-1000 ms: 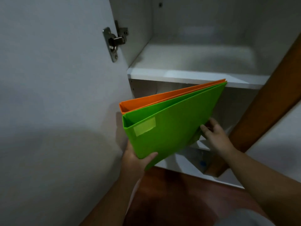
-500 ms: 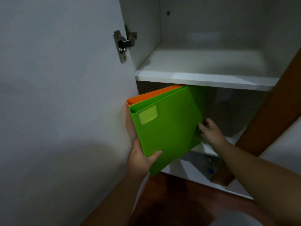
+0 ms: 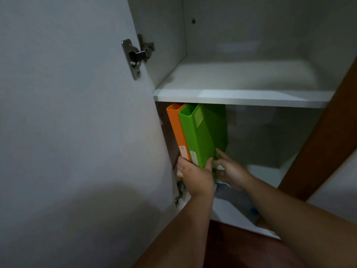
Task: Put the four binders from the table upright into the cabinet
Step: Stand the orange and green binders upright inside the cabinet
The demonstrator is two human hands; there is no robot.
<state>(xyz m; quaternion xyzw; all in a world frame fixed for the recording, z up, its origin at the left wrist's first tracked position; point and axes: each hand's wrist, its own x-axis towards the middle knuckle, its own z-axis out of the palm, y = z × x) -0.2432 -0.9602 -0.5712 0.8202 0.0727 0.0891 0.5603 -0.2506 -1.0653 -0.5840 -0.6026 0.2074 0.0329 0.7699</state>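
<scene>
Now there are two binders in view, one orange plastic binder [image 3: 176, 130] and one green plastic binder [image 3: 199, 134], both standing upright in the lower compartment of the white cabinet [image 3: 241, 98], under the white middle shelf. They sit side by side and touching at the compartment's left end, the orange one nearest the left wall, the green one just right of it. Each long axis runs up and down, leaning a little so the tops tip left, and both spines face out toward the camera. One small label sits low on each spine; the orange one carries a small red mark, but the writing is too small to read. A pale rectangular patch shows near the top of the green cover.

Two bare hands are on them. The left hand [image 3: 197, 176] has its fingers wrapped around the bottom of both spines, thumb pressing the green binder's right edge, so it's grasping the pair. The right hand [image 3: 230, 172] is laid with fingers spread against the green binder's lower right cover, pressing, not clenched.

One metal hinge [image 3: 136, 56] shows on the open white door [image 3: 77, 113], with a second hinge lower down, partly hidden by the left hand.
</scene>
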